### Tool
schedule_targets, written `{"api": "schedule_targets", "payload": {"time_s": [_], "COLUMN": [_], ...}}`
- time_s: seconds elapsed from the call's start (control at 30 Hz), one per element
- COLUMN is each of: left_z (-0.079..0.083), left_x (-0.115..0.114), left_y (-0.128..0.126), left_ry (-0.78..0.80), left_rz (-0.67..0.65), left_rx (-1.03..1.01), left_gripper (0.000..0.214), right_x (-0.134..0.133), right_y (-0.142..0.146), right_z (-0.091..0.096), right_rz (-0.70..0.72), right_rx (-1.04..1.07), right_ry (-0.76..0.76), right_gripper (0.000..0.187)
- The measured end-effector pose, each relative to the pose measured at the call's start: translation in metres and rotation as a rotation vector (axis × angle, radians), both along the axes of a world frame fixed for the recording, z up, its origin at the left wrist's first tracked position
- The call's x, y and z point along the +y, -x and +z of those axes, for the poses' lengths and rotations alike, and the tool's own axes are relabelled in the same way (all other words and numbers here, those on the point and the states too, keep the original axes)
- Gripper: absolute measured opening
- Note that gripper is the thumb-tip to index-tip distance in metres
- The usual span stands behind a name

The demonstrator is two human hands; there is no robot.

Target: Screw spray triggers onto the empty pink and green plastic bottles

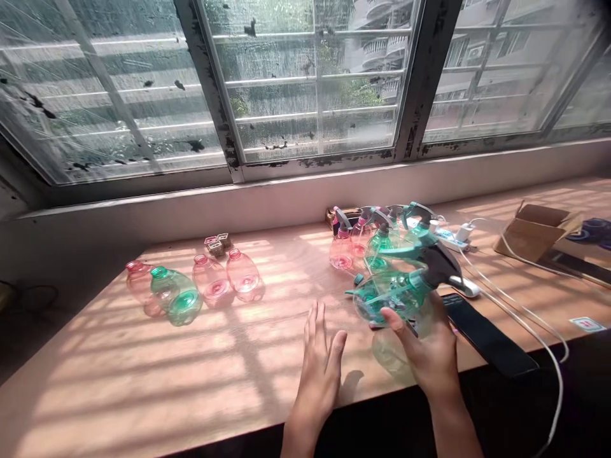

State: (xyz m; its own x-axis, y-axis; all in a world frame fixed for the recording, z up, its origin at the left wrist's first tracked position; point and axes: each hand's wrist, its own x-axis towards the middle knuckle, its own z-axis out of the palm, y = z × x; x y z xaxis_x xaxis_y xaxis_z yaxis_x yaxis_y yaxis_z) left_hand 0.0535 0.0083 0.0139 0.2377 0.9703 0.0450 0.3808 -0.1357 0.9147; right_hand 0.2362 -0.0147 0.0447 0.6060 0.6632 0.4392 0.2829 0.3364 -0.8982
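My right hand (434, 356) grips a see-through green spray bottle (389, 296), tilted on its side above the table's front part. Its grey trigger head with a teal nozzle points up and to the right. My left hand (317, 362) is held flat with fingers apart, just left of the bottle, holding nothing. Behind the held bottle stands a group of spray bottles with heads on, among them a pink spray bottle (341, 251) and a green spray bottle (380, 247). Small loose parts near the held bottle are partly hidden by it.
Left on the wooden table (191, 375) stand three pink headless bottles, one a pink bottle (243, 275), and a green headless bottle (176, 297). Small blocks (217, 245) lie behind. To the right are a black phone (489, 334), white cables, a power strip (452, 240) and a cardboard box (534, 232).
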Motion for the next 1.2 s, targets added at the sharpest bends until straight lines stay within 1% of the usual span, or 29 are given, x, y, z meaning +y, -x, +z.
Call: {"api": "schedule_targets", "payload": {"time_s": [0.03,0.1,0.13,0.17,0.2,0.23,0.3,0.37,0.5,0.6,0.67,0.77,0.83,0.93,1.0,1.07,1.2], "left_z": [-0.004,-0.009,-0.01,-0.011,-0.012,-0.012,-0.013,-0.013,-0.013,-0.014,-0.016,-0.019,-0.018,-0.013,-0.008,-0.006,-0.011], "left_x": [0.002,0.005,0.006,0.006,0.007,0.008,0.008,0.007,0.001,-0.002,-0.002,-0.001,0.0,0.003,0.008,0.015,0.029], "left_y": [0.0,-0.002,-0.003,-0.004,-0.005,-0.006,-0.008,-0.009,-0.008,-0.006,-0.006,-0.007,-0.008,-0.006,0.002,0.014,0.048], "left_ry": [0.005,-0.032,-0.055,-0.076,-0.091,-0.101,-0.112,-0.135,-0.202,-0.228,-0.257,-0.289,-0.278,-0.219,-0.183,-0.185,-0.253], "left_rz": [-0.01,-0.025,-0.035,-0.043,-0.052,-0.061,-0.079,-0.091,-0.132,-0.16,-0.157,-0.142,-0.129,-0.116,-0.11,-0.095,-0.063], "left_rx": [0.085,0.21,0.255,0.298,0.343,0.388,0.468,0.521,0.625,0.711,0.744,0.781,0.819,0.875,0.901,0.928,0.961], "left_gripper": [0.079,0.083,0.085,0.085,0.086,0.087,0.088,0.087,0.085,0.084,0.082,0.081,0.083,0.087,0.087,0.084,0.079], "right_x": [0.008,0.027,0.037,0.048,0.059,0.07,0.089,0.105,0.125,0.132,0.135,0.139,0.141,0.142,0.141,0.139,0.138], "right_y": [-0.016,-0.048,-0.064,-0.078,-0.091,-0.102,-0.119,-0.129,-0.138,-0.139,-0.139,-0.141,-0.142,-0.142,-0.141,-0.141,-0.144], "right_z": [-0.001,-0.001,-0.001,0.0,0.001,0.002,0.003,0.001,-0.008,-0.015,-0.018,-0.019,-0.018,-0.015,-0.013,-0.011,-0.004], "right_rz": [-0.086,-0.246,-0.326,-0.402,-0.433,-0.438,-0.423,-0.39,-0.338,-0.297,-0.272,-0.243,-0.227,-0.212,-0.2,-0.186,-0.168], "right_rx": [-0.016,-0.082,-0.137,-0.187,-0.193,-0.204,-0.246,-0.297,-0.388,-0.454,-0.484,-0.517,-0.537,-0.567,-0.584,-0.607,-0.675], "right_ry": [-0.023,-0.002,0.044,0.159,0.226,0.267,0.334,0.398,0.511,0.555,0.583,0.629,0.662,0.721,0.764,0.799,0.862], "right_gripper": [0.072,0.075,0.076,0.078,0.079,0.076,0.075,0.076,0.08,0.077,0.077,0.083,0.084,0.078,0.074,0.071,0.071]}}
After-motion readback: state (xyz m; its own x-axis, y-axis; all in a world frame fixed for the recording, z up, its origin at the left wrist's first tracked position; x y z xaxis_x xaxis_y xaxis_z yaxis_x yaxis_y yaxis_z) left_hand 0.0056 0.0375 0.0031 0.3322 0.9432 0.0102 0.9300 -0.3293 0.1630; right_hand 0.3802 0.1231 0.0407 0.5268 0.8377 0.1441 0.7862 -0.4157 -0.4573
